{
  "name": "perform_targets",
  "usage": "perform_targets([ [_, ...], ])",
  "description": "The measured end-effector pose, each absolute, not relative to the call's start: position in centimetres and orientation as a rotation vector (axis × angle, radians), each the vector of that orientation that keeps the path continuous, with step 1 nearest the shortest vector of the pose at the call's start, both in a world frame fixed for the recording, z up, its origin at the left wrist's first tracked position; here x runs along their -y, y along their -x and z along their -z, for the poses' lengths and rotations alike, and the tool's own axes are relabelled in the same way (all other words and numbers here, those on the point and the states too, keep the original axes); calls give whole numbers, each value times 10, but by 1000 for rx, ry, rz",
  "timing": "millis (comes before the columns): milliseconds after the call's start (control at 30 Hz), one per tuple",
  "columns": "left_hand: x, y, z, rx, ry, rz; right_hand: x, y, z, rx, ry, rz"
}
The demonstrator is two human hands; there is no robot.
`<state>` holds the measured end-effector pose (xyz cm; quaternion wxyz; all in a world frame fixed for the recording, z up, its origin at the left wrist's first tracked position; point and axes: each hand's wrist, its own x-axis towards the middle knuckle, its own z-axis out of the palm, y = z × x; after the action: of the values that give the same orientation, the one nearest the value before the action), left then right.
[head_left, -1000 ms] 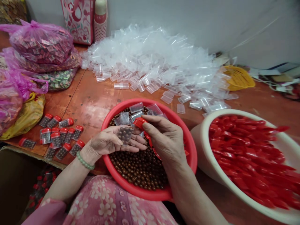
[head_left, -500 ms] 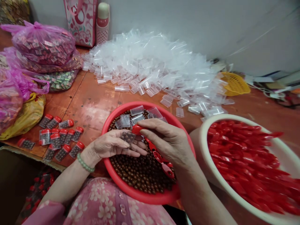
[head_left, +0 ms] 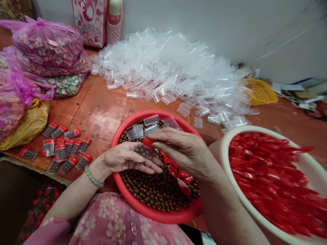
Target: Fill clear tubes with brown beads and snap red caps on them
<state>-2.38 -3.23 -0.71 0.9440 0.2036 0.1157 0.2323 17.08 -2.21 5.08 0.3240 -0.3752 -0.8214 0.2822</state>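
My left hand (head_left: 127, 158), a green bead bracelet on its wrist, holds a small clear plastic container (head_left: 143, 150) filled with brown balls. Thumb and fingers of my right hand (head_left: 178, 146) pinch a red cap (head_left: 149, 142) at the container's upper end. More red caps (head_left: 176, 172) hang beneath the right palm, some with a ring shape. Both hands are over a red basin (head_left: 143, 212) of brown balls (head_left: 153, 190). Several empty clear containers (head_left: 135, 132) lie on the balls at the basin's far side.
A heap of clear containers (head_left: 166, 64) covers the table's back. At right, a white tub (head_left: 224, 149) holds red caps (head_left: 265, 170). Filled, capped containers (head_left: 68, 148) lie at left near pink bags (head_left: 51, 44). Behind are a yellow basket (head_left: 262, 92), a patterned bag (head_left: 90, 25) and a bottle (head_left: 114, 27).
The view has shifted slightly. My right hand has pressed the red cap closer against the container's end, and the hanging caps have swung a little. My left hand keeps its hold.
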Motion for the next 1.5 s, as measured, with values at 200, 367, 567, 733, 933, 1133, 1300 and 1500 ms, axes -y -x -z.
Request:
perform_targets([
  [200, 30, 28, 5, -195, -391, -482, 17, -171, -52, 2147, 975, -776],
  [367, 25, 29, 2, -171, -350, -456, 16, -170, -50, 2125, 996, -777],
  [567, 25, 28, 2, -196, -356, -463, 19, -172, -46, 2105, 1039, -789],
  [733, 27, 28, 3, -200, -359, -456, 20, -172, -45, 2079, 1069, -798],
  [933, 31, 27, 6, -260, -424, -498, 18, -174, -48, 2119, 1029, -817],
  [1133, 31, 26, 6, -315, -436, -499, 15, -179, -62, 2234, 1010, -835],
  [1300, 32, 24, 6, -358, -476, -476, 11, -186, -72, 2366, 1016, -863],
  [1500, 32, 24, 3, -371, -508, -464, 4, -187, -77, 2471, 969, -907],
])
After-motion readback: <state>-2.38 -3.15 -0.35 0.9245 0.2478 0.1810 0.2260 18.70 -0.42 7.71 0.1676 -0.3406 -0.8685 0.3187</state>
